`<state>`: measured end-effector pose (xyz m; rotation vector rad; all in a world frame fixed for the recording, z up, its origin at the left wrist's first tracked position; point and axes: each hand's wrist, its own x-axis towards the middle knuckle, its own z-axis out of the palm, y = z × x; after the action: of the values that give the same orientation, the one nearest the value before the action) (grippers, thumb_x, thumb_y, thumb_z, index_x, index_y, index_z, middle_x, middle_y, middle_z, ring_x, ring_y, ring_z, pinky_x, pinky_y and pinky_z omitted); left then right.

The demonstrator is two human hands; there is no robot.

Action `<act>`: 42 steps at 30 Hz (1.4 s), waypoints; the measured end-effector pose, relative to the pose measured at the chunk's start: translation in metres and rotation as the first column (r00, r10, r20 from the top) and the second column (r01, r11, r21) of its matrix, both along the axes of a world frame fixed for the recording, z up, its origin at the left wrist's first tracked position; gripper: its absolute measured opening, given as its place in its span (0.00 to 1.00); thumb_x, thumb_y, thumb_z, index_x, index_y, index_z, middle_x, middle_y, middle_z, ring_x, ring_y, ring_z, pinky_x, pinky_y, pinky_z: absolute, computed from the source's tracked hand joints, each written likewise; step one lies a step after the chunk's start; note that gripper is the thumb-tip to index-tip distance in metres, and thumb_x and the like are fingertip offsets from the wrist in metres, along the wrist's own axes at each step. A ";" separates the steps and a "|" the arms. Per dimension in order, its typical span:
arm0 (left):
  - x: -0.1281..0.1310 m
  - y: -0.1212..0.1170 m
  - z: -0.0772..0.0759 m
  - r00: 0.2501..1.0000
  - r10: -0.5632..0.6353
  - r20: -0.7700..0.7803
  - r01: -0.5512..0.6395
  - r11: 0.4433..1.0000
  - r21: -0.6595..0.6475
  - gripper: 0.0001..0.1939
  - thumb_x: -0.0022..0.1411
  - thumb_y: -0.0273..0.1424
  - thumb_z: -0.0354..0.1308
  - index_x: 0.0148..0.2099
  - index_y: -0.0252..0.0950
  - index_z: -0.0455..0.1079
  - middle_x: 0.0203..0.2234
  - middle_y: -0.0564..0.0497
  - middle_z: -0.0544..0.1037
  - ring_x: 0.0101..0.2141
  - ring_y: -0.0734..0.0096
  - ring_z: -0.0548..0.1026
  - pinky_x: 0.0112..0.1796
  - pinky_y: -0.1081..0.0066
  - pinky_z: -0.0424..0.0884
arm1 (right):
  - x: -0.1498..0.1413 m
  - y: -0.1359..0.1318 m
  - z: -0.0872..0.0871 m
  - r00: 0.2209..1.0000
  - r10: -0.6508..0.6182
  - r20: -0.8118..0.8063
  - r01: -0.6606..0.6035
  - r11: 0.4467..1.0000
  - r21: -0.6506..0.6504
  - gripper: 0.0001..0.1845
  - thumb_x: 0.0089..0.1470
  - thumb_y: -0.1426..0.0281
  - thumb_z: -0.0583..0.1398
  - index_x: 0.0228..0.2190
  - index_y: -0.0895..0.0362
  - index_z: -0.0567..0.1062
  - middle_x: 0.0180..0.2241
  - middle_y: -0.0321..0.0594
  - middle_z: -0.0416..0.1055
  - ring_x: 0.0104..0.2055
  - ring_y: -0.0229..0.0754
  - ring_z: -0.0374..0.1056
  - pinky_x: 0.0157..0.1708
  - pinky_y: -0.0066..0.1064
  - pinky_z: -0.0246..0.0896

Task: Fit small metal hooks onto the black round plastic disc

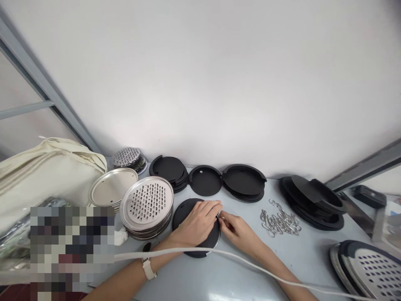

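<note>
My left hand (197, 223) lies flat on a black round disc (189, 209) on the grey table, fingers together and pressing it down. My right hand (236, 232) is at the disc's right edge, its fingers pinched on a small metal clip (220, 216) where the two hands meet. A thin metal rim shows under the disc's near edge. A white watch is on my left wrist.
A stack of perforated metal grater discs (147, 207) and plain metal plates (111, 188) sit left. Black discs (205, 179) line the wall. A pile of metal clips (280, 221) lies right, black rings (313, 200) beyond. A white cable (250, 263) crosses my arms.
</note>
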<state>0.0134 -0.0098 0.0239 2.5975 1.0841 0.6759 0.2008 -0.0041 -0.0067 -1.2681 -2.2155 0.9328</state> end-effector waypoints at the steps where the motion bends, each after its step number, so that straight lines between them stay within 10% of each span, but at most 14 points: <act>1: 0.000 0.000 0.000 1.000 -0.019 -0.006 0.019 1.000 -0.007 0.18 0.66 0.23 0.41 0.58 0.36 0.54 0.53 0.44 0.65 0.54 0.65 0.62 0.51 0.62 0.61 | 0.000 0.000 0.001 1.000 0.004 -0.002 -0.004 1.000 0.004 0.12 0.61 0.67 0.47 0.26 0.55 0.61 0.21 0.31 0.60 0.22 0.35 0.54 0.24 0.26 0.50; 42: 0.000 0.000 -0.003 1.000 0.021 -0.005 -0.021 0.994 -0.106 0.11 0.67 0.23 0.41 0.47 0.36 0.61 0.38 0.49 0.70 0.40 0.66 0.69 0.43 0.66 0.66 | 0.001 0.000 0.002 0.993 0.021 0.115 -0.042 0.983 0.180 0.13 0.63 0.68 0.45 0.28 0.54 0.61 0.24 0.35 0.64 0.24 0.38 0.59 0.26 0.29 0.53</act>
<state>0.0134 -0.0098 0.0212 2.5021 1.1185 0.6018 0.2021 -0.0045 -0.0042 -1.2316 -2.3530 0.6655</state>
